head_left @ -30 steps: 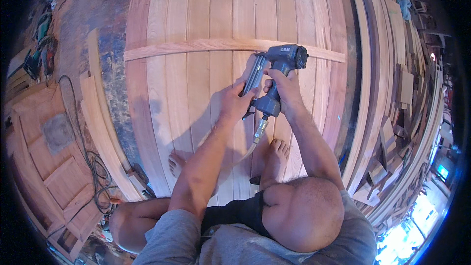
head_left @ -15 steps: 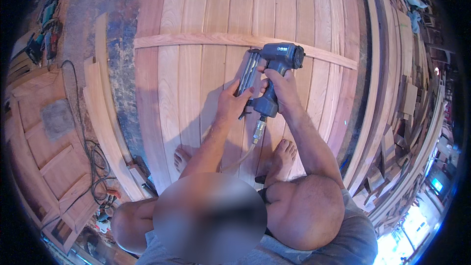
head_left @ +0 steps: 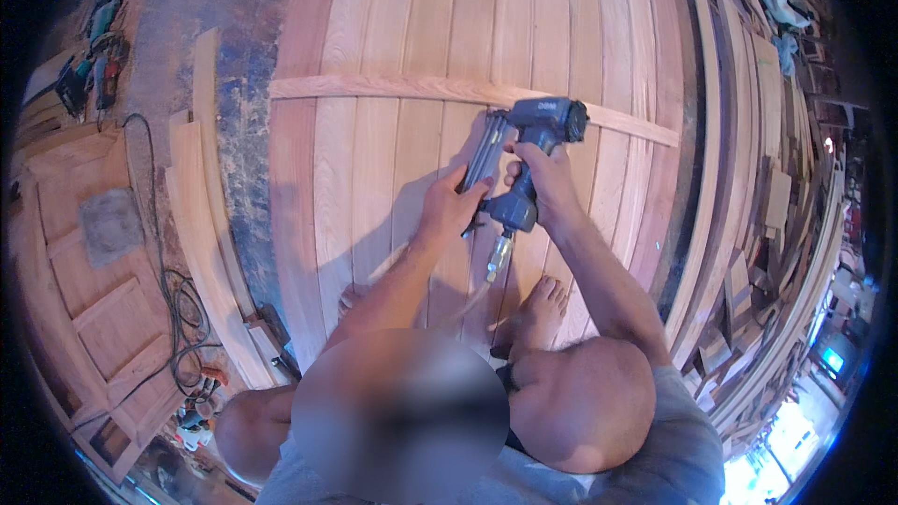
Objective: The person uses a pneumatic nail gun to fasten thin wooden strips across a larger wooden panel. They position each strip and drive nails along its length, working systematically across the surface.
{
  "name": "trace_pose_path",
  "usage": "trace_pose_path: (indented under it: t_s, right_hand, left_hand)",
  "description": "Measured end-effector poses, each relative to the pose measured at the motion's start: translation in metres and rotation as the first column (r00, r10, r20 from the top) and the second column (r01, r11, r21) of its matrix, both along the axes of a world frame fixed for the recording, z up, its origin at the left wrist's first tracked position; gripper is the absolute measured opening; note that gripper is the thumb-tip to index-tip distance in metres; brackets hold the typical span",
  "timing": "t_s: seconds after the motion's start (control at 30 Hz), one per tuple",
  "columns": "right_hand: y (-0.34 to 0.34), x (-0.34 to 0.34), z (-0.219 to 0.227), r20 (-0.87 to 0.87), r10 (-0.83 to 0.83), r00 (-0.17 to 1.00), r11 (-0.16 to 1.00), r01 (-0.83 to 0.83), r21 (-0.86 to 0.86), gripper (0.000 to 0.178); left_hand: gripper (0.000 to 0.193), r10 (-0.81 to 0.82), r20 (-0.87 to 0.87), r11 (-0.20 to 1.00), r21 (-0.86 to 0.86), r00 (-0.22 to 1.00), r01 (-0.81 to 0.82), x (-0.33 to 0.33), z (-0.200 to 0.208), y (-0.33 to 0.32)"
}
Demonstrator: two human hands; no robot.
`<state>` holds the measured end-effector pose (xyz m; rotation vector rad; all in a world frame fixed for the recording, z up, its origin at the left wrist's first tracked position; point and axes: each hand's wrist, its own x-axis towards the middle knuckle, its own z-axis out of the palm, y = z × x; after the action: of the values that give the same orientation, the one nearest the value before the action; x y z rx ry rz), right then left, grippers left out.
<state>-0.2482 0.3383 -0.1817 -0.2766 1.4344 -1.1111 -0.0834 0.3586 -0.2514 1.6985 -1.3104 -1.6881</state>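
Observation:
A dark pneumatic nail gun [head_left: 524,178] is held over a wide panel of joined wooden boards [head_left: 374,19]. My right hand [head_left: 550,178] is wrapped round its handle. With my left hand [head_left: 451,201] I grip the slim metal nail magazine [head_left: 485,154] on its left side. The tool's nose end is close to a narrow wooden crosspiece [head_left: 374,87] lying across the boards; whether it touches cannot be made out. From the base of the handle, a brass air fitting [head_left: 500,257] leads to a hose that runs back between my legs.
My bare feet [head_left: 541,304] stand on the panel. Stacked planks and offcuts [head_left: 734,178] line the right side. Loose boards [head_left: 210,243], a coiled black cable [head_left: 182,304] and a panelled wooden door [head_left: 103,299] lie at left. Power tools [head_left: 98,65] rest at far left.
The whole view has shifted slightly, with the panel and nail gun now a little further right and lower. Both hands keep their hold on the nail gun.

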Motion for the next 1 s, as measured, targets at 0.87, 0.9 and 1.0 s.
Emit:
trace_pose_path:
  t_s: [0.87, 0.9, 1.0]
  right_hand:
    - [-0.005, 0.076, -0.02, -0.078, 0.034, 0.996, 0.999, -0.035, -0.022, 0.025]
    - [-0.006, 0.077, -0.019, -0.079, 0.034, 0.996, 0.999, -0.034, -0.003, 0.024]
    - [-0.01, 0.077, -0.015, -0.095, 0.044, 0.994, 0.997, -0.038, 0.067, 0.024]
  left_hand:
    - [0.047, 0.011, -0.119, 0.998, -0.057, 0.993, -0.018, 0.078, -0.016, -0.016]
    - [0.045, 0.022, -0.135, 0.992, -0.118, 0.991, -0.038, 0.077, -0.017, -0.016]
    - [0.042, 0.018, -0.136, 0.991, -0.132, 0.99, -0.036, 0.079, -0.016, -0.019]
